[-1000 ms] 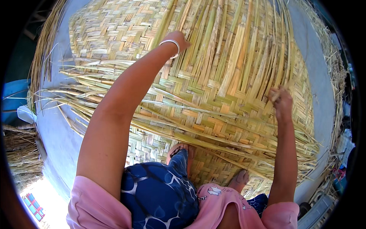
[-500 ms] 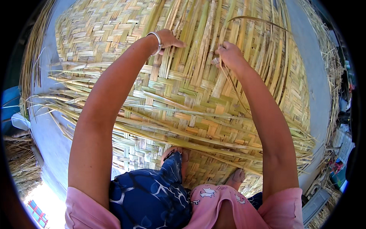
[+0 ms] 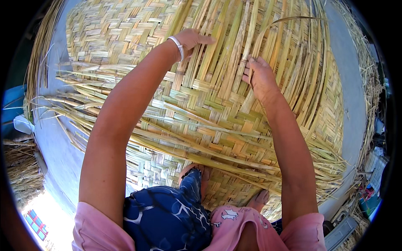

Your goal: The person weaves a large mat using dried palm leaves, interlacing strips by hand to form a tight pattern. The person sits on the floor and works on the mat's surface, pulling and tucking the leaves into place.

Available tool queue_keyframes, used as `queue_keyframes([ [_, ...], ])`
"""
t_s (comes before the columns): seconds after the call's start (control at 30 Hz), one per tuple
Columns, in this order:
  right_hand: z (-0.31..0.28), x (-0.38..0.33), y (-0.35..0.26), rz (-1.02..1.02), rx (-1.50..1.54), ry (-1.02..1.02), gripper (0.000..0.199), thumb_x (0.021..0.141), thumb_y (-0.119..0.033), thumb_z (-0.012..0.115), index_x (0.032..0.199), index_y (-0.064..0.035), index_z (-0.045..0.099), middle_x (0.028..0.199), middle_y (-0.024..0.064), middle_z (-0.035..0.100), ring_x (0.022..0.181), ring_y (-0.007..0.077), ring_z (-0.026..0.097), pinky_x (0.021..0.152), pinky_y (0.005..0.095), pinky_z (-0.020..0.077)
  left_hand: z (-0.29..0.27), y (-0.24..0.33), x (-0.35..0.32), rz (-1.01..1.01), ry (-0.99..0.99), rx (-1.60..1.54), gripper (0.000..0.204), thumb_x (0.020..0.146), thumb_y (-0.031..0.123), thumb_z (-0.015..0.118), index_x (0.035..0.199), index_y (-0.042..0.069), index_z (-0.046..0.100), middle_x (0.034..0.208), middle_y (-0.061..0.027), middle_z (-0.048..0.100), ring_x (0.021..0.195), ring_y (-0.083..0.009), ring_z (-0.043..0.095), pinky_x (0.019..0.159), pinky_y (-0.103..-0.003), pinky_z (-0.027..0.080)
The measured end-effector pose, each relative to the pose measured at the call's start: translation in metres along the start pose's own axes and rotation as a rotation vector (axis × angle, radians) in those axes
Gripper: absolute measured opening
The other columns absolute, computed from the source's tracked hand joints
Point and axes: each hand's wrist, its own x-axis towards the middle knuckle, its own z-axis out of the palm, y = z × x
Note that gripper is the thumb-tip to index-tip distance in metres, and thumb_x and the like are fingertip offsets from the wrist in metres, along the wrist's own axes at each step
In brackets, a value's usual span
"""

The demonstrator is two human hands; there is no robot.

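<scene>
A large mat (image 3: 232, 111) of flat straw-coloured strips lies beneath me, woven crosswise in its near part. At its far middle, long loose strips (image 3: 238, 25) run lengthwise side by side. My left hand (image 3: 191, 41), a pale bangle (image 3: 177, 48) on its wrist, rests over these lengthwise strips. One finger stretches to the right, apart from the digit below it; the rest is hidden. My right hand (image 3: 263, 79) is closed around a thin plant strip (image 3: 258, 44), whose upper part bends over toward the right.
Loose strip ends (image 3: 75, 100) stick out past the mat's left side over the grey floor (image 3: 63, 163). Bundles of dry stalks lie at the left (image 3: 42, 50) and right (image 3: 362, 71). My bare feet (image 3: 259, 198) stand on the mat's near part.
Both hands have shifted slightly to the right in the picture, and the mat has too. My right hand sits a little lower, its fingers closer against the lengthwise strips.
</scene>
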Motion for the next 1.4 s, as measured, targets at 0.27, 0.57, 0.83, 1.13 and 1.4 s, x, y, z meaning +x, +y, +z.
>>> queue_keyframes([
  [0.27, -0.012, -0.003, -0.006, 0.091, 0.127, -0.132, 0.024, 0.093, -0.015, 0.046, 0.116, -0.0080, 0.050, 0.113, 0.0026, 0.058, 0.099, 0.0191, 0.057, 0.089, 0.0425, 0.0442, -0.001, 0.026, 0.000, 0.235, -0.480, -0.580, 0.050, 0.099, 0.036, 0.037, 0.123, -0.006, 0.048, 0.113, -0.0237, 0.061, 0.108, -0.0325, 0.061, 0.085, -0.038, 0.056],
  [0.57, -0.018, -0.006, -0.022, 0.173, 0.126, -0.317, 0.027, 0.092, -0.014, 0.051, 0.118, -0.0077, 0.055, 0.107, 0.0058, 0.064, 0.088, 0.0187, 0.065, 0.079, 0.0376, 0.0527, 0.011, 0.026, 0.019, -0.034, -0.689, -0.376, 0.057, 0.088, 0.036, 0.063, 0.126, -0.003, 0.047, 0.131, -0.0199, 0.049, 0.116, -0.0297, 0.055, 0.081, -0.044, 0.058],
  [0.83, -0.014, 0.002, -0.039, 0.180, -0.276, -0.598, 0.030, 0.093, -0.021, 0.057, 0.120, -0.0083, 0.054, 0.103, 0.0023, 0.063, 0.095, 0.0160, 0.060, 0.080, 0.0389, 0.0519, 0.017, 0.021, 0.035, 0.140, -0.660, -0.361, 0.051, 0.083, 0.033, 0.069, 0.118, -0.001, 0.053, 0.110, -0.0131, 0.061, 0.096, -0.0234, 0.063, 0.078, -0.038, 0.058],
  [1.13, -0.002, -0.010, -0.041, 0.132, -0.563, -0.376, 0.036, 0.092, -0.029, 0.060, 0.117, -0.0037, 0.053, 0.106, 0.0050, 0.059, 0.092, 0.0157, 0.061, 0.075, 0.0332, 0.0552, -0.066, 0.007, -0.010, 0.313, -0.140, -0.810, 0.023, 0.089, 0.024, 0.062, 0.101, 0.004, 0.061, 0.096, -0.0111, 0.065, 0.091, -0.0223, 0.063, 0.078, -0.039, 0.054],
  [1.4, -0.005, -0.009, -0.050, 0.098, -0.847, -0.258, 0.019, 0.086, -0.017, 0.061, 0.094, 0.0004, 0.062, 0.080, 0.0081, 0.066, 0.068, 0.0167, 0.066, 0.058, 0.0288, 0.0526, -0.142, -0.034, -0.086, 0.479, -0.174, -0.850, 0.016, 0.092, 0.020, 0.060, 0.099, 0.006, 0.061, 0.098, -0.0105, 0.066, 0.097, -0.0232, 0.064, 0.087, -0.038, 0.053],
])
